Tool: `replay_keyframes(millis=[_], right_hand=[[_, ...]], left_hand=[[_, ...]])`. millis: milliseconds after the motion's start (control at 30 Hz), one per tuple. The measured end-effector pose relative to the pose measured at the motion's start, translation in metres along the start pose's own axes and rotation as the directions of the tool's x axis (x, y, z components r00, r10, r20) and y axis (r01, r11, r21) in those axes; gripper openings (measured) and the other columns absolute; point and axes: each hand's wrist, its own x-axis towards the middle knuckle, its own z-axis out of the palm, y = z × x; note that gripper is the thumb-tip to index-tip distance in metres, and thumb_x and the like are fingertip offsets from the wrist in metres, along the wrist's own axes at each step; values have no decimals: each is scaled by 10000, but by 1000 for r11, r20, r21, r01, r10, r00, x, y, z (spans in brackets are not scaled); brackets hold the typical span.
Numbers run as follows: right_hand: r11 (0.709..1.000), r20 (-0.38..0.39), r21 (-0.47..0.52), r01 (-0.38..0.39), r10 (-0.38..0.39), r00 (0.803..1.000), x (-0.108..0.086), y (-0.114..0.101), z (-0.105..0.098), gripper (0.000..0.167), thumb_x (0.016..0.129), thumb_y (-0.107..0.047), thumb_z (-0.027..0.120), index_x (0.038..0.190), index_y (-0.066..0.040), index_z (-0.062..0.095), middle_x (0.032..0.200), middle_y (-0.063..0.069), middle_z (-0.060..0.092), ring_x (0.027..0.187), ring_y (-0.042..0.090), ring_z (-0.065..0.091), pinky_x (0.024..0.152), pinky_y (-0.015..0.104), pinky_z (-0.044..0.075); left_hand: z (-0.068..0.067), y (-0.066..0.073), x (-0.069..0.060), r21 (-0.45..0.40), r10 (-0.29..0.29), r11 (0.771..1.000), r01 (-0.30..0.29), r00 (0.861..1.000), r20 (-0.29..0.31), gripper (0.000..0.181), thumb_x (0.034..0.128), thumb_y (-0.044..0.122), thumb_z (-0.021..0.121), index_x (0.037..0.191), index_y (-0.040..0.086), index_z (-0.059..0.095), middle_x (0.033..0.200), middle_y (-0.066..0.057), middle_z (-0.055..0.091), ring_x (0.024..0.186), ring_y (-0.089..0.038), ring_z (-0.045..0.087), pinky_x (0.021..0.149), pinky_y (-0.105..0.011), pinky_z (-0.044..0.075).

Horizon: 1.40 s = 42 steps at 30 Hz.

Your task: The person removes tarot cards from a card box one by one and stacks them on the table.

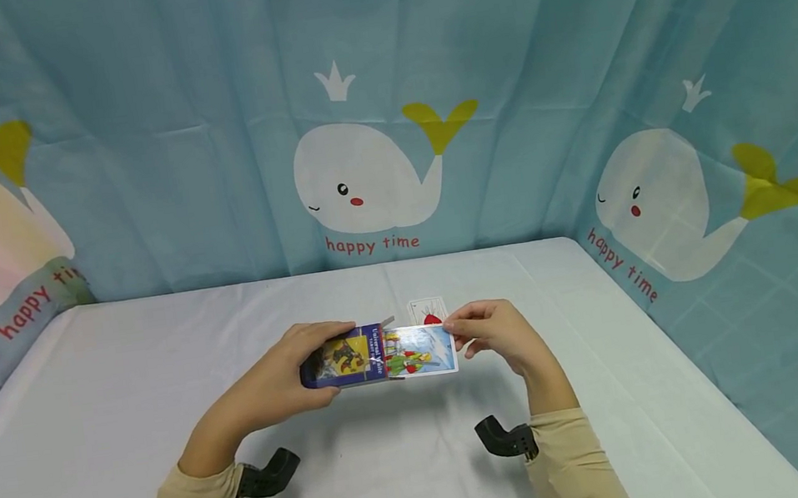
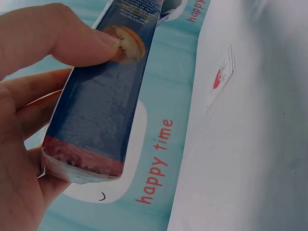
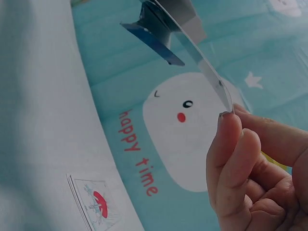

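My left hand grips a blue tarot card box with a yellow picture, held sideways above the table. Its thumb lies along the narrow side of the box in the left wrist view. From the box's open right end juts a tarot card with a figure in red and green against blue. Between thumb and fingers, my right hand pinches that card's outer end. In the right wrist view the card appears edge-on, beside an open box flap. How far the card reaches inside is hidden.
On the white table, behind the hands, lies a small stack of cards with a red shape on top. A blue curtain printed with whales hangs along the back and sides. Black wrist mounts jut inward from both sleeves.
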Motion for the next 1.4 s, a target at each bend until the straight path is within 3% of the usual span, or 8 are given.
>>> replay_keyframes(millis=[200, 533, 867, 1200, 1400], right_hand=[[1000, 7, -24, -11, 12, 1000, -2, 1, -5, 208, 918, -153, 693, 988, 42, 716, 774, 6, 711, 700, 180, 653, 607, 268, 540], [999, 123, -40, -13, 17, 992, -3, 4, -14, 177, 914, -118, 669, 964, 48, 700, 750, 2, 706, 687, 140, 653, 602, 264, 541], [995, 243, -95, 2, 21, 970, -4, 5, -12, 214, 866, -137, 734, 940, 62, 707, 720, 17, 713, 643, 132, 659, 592, 273, 549], [996, 204, -93, -12, 31, 979, -12, 9, -14, 229, 860, -127, 752, 959, 74, 703, 773, 102, 743, 632, 123, 670, 615, 277, 565], [998, 156, -52, -18, 26, 987, -15, 13, -15, 232, 864, -114, 747, 975, 84, 701, 772, 62, 747, 639, 114, 682, 631, 272, 573]], left_hand=[[-2, 0, -2, -5, -19, 1000, 19, 1000, -2, 724, 803, 86, 777, 1462, 184, 495, 1426, -129, 506, 1229, -290, 473, 891, -436, 491], [-7, -1, -3, -1, -16, 1000, 16, 1000, -14, 719, 805, 90, 777, 1462, 171, 495, 1427, -130, 506, 1223, -284, 464, 886, -424, 497], [-9, -3, -4, 19, -6, 1000, 6, 1000, -28, 717, 800, 99, 776, 1459, 160, 499, 1444, -118, 511, 1236, -279, 464, 912, -433, 478], [-10, -5, -3, 17, -12, 1000, 13, 999, -40, 718, 808, 113, 775, 1464, 182, 493, 1453, -113, 506, 1238, -287, 464, 925, -468, 465], [-11, -7, -3, 17, -35, 999, 35, 999, -35, 718, 814, 135, 777, 1468, 182, 485, 1461, -119, 496, 1228, -291, 463, 917, -465, 475]])
